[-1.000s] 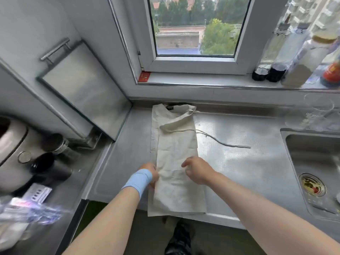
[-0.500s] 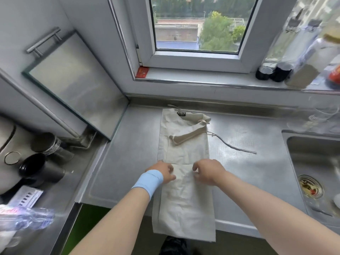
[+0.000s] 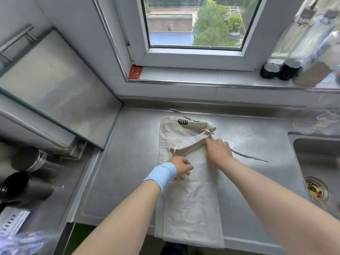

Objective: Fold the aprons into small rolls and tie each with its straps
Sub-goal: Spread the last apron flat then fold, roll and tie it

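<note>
The long folded beige cloth apron [image 3: 191, 203] lies lengthwise on the stainless steel tabletop [image 3: 128, 162], its near end hanging over the front edge. My right grip [image 3: 219, 152] is spread, fingers straight, touching the broad beige strap [image 3: 189, 149] that lies across the apron. My left grip [image 3: 181, 167] rests on the cloth with fingers curled; I cannot tell whether it pinches anything. A thin strap [image 3: 248, 157] trails toward the steel sink [image 3: 312, 162].

A wide light blue band [image 3: 160, 174] wraps the left wrist, just behind the left hand [image 3: 181, 167]. Both arms are bare. A dark shoe [image 3: 174, 249] peeks in at 6 o'clock.
</note>
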### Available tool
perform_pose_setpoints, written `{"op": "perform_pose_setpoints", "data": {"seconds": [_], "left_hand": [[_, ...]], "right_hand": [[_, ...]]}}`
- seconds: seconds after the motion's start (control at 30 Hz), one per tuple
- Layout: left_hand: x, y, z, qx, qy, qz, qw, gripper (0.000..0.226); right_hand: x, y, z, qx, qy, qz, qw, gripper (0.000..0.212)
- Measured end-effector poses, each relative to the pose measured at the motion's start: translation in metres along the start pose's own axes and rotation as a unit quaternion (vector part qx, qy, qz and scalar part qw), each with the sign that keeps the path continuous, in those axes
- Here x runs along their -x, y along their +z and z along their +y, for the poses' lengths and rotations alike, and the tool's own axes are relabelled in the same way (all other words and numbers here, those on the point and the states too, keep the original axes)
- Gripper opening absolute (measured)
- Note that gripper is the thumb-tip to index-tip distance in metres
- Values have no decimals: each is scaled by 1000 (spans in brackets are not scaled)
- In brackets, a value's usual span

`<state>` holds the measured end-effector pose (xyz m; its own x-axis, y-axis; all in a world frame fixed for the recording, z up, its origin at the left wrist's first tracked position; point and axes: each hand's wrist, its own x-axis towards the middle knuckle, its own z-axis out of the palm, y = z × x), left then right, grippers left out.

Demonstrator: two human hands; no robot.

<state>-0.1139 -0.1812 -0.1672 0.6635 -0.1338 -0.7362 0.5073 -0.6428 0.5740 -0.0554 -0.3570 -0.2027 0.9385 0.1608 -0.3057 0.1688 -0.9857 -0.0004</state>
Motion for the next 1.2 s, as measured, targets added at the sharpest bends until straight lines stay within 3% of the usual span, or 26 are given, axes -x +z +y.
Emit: {"op": "perform_pose_setpoints", "data": {"seconds": [0.13, 0.2, 0.27, 0.33, 0.37, 0.43, 0.5, 0.57, 0.63, 0.7, 0.77, 0.87, 0.93, 1.0, 1.07, 1.2], "left_hand": [[-17, 4, 4, 37, 91, 88, 991, 23], [-19, 5, 8, 5, 155, 143, 978, 44], [-19, 4, 13, -23, 189, 146, 971, 61], [-18, -1, 20, -22, 174, 120, 977, 61], [-19, -4, 22, -6, 160, 105, 982, 51], [-16, -15, 23, 2, 133, 84, 988, 33], [-12, -32, 20, -44, 115, 68, 990, 33], [-8, -55, 13, -86, 101, 73, 989, 23], [-7, -81, 0, -81, 80, 141, 983, 10], [-10, -103, -17, -1, 40, 238, 970, 8], [-10, -119, -28, 157, -9, 308, 938, 3], [-6, -135, -40, 430, -89, 315, 841, 20], [-5, -142, -53, 550, -126, 306, 767, 23], [-6, -145, -62, 578, -144, 308, 742, 24], [-15, -147, -64, 534, -151, 313, 771, 36], [-28, -140, -41, 343, -188, 426, 816, 45]], "right_hand": [[-7, 2, 4, 69, -11, 27, 997, 24], [-6, 0, 3, -44, -24, -17, 999, 16], [-2, -5, -3, -288, -28, -117, 950, 17], [1, -20, -13, -466, -22, -142, 873, 21], [2, -28, -16, -521, -17, -143, 841, 19], [0, -44, -22, -560, -14, -160, 813, 15], [-4, -50, -23, -538, -16, -195, 820, 20], [-8, -53, -28, -471, -28, -225, 853, 27], [-11, -56, -41, -412, -40, -233, 880, 30], [-16, -62, -61, -443, -37, -247, 861, 30], [-23, -67, -84, -502, -30, -262, 824, 26], [-36, -78, -115, -570, -35, -232, 788, 7], [-49, -83, -130, -638, -35, -222, 737, 35], [-57, -86, -137, -691, -29, -220, 688, 57], [-64, -81, -138, -684, -18, -209, 698, 64], [-64, -65, -120, -581, 8, -83, 810, 49]]}}
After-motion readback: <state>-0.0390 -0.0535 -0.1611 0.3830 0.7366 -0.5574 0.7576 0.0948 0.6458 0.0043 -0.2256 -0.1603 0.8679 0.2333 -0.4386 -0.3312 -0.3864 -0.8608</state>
